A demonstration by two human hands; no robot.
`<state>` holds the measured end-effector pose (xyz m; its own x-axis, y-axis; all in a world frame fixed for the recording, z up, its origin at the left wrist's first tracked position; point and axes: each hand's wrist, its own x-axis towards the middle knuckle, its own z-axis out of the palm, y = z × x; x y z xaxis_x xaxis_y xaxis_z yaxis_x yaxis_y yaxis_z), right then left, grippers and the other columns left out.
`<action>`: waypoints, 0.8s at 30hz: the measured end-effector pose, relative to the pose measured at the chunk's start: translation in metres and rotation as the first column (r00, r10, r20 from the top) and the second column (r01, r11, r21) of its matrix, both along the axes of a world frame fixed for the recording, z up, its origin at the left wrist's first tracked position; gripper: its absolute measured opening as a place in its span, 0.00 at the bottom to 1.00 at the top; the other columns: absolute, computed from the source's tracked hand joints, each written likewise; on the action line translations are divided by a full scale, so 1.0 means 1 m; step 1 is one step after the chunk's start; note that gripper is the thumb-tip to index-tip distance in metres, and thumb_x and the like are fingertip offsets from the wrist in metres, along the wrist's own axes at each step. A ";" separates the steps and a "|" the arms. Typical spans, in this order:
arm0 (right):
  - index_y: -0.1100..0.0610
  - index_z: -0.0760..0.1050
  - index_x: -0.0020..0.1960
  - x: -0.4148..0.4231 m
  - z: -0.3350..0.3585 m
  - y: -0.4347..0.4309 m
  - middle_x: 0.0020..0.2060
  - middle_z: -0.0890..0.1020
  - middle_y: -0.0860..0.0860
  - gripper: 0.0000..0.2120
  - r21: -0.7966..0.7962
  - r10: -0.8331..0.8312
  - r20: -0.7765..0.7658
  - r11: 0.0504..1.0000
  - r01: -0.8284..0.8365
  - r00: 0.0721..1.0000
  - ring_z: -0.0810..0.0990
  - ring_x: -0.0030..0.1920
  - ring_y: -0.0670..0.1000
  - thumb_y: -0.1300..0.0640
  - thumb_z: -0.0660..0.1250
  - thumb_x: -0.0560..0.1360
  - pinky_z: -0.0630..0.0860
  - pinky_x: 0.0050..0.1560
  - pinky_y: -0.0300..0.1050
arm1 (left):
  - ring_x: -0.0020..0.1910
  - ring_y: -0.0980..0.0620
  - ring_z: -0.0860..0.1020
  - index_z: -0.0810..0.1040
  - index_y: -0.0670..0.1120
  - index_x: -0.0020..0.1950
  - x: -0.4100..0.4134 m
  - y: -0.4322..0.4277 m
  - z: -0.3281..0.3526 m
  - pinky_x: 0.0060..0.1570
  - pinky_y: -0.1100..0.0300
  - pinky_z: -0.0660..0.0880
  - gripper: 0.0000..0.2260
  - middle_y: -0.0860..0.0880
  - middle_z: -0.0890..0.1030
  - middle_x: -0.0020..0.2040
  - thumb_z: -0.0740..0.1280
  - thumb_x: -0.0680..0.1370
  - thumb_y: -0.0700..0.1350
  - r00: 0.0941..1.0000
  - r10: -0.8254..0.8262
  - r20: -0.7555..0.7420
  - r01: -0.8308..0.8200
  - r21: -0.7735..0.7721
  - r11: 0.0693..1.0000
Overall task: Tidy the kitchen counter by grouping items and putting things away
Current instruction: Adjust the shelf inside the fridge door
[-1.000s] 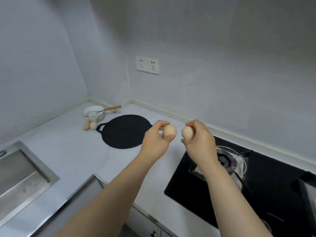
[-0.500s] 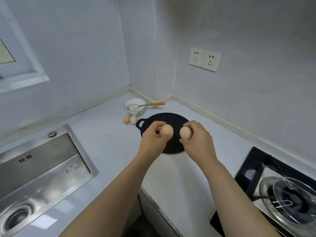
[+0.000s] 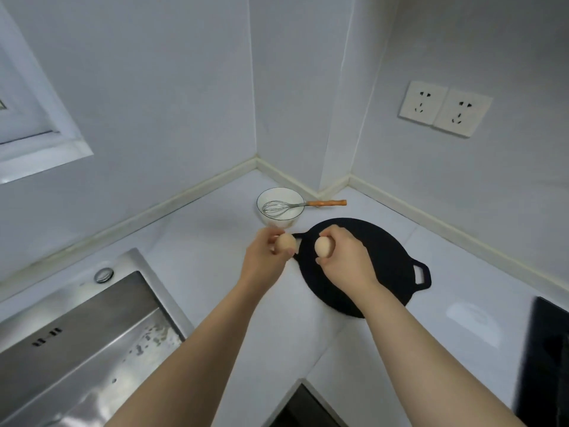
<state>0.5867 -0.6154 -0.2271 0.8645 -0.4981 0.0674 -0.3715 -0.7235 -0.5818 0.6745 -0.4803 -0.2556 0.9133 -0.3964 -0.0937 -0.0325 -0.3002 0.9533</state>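
My left hand (image 3: 266,258) fingers clamp one egg (image 3: 286,242); right hand (image 3: 343,257) fingers clamp another egg (image 3: 322,246). Both above black griddle (image 3: 385,260) near edge; bowl (image 3: 278,218) with whisk (image 3: 277,207) farther.

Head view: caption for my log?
Left hand holds one egg, right hand a second egg, near the griddle and the whisk in its bowl.
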 end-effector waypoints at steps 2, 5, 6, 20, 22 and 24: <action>0.54 0.73 0.54 0.017 -0.013 0.007 0.50 0.77 0.49 0.15 0.010 -0.010 -0.036 1.000 0.010 0.999 0.77 0.49 0.52 0.61 0.72 0.70 0.76 0.50 0.50 | 0.46 0.49 0.79 0.75 0.54 0.51 0.017 0.010 -0.013 0.48 0.52 0.78 0.10 0.55 0.77 0.48 0.69 0.73 0.42 1.000 0.016 -0.026 -0.016 0.011 1.000; 0.54 0.72 0.52 0.037 -0.036 0.019 0.48 0.77 0.51 0.11 0.046 0.002 -0.076 0.999 0.002 0.997 0.77 0.46 0.52 0.61 0.68 0.71 0.76 0.47 0.50 | 0.44 0.50 0.78 0.75 0.54 0.51 0.037 0.021 -0.037 0.45 0.57 0.75 0.10 0.54 0.78 0.49 0.69 0.73 0.43 0.997 0.025 -0.070 -0.020 0.065 0.998; 0.55 0.72 0.52 0.044 -0.045 0.022 0.47 0.76 0.51 0.10 0.055 0.011 -0.095 0.998 -0.006 0.995 0.76 0.46 0.52 0.61 0.66 0.71 0.75 0.46 0.50 | 0.44 0.51 0.78 0.75 0.53 0.52 0.044 0.023 -0.046 0.43 0.58 0.75 0.10 0.53 0.78 0.49 0.69 0.73 0.43 0.996 0.028 -0.087 -0.020 0.090 0.996; 0.56 0.74 0.59 0.114 -0.104 0.026 0.53 0.74 0.55 0.13 0.055 -0.097 -0.269 0.992 0.116 0.958 0.77 0.48 0.58 0.59 0.59 0.76 0.73 0.46 0.47 | 0.49 0.49 0.77 0.76 0.50 0.55 0.098 0.006 -0.099 0.47 0.61 0.70 0.12 0.53 0.77 0.47 0.69 0.73 0.43 0.988 -0.017 -0.155 0.061 0.281 0.958; 0.57 0.74 0.59 0.118 -0.108 0.028 0.53 0.74 0.55 0.13 0.027 -0.104 -0.280 0.993 0.116 0.954 0.77 0.50 0.58 0.59 0.59 0.75 0.72 0.46 0.46 | 0.51 0.48 0.77 0.76 0.49 0.57 0.102 0.004 -0.103 0.50 0.58 0.72 0.13 0.51 0.78 0.49 0.69 0.73 0.43 0.991 -0.031 -0.128 0.070 0.312 0.947; 0.58 0.75 0.56 0.121 -0.115 0.029 0.52 0.75 0.56 0.12 0.016 -0.104 -0.280 0.994 0.113 0.954 0.75 0.52 0.57 0.59 0.59 0.75 0.71 0.45 0.46 | 0.52 0.47 0.77 0.76 0.48 0.58 0.105 0.003 -0.106 0.50 0.58 0.72 0.13 0.50 0.79 0.51 0.69 0.73 0.43 0.994 -0.040 -0.104 0.073 0.337 0.939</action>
<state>0.7078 -0.5861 -0.3417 0.7876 -0.5877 -0.1851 -0.5969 -0.6532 -0.4658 0.7795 -0.4769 -0.3619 0.8708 -0.3763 -0.3164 0.0263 -0.6070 0.7943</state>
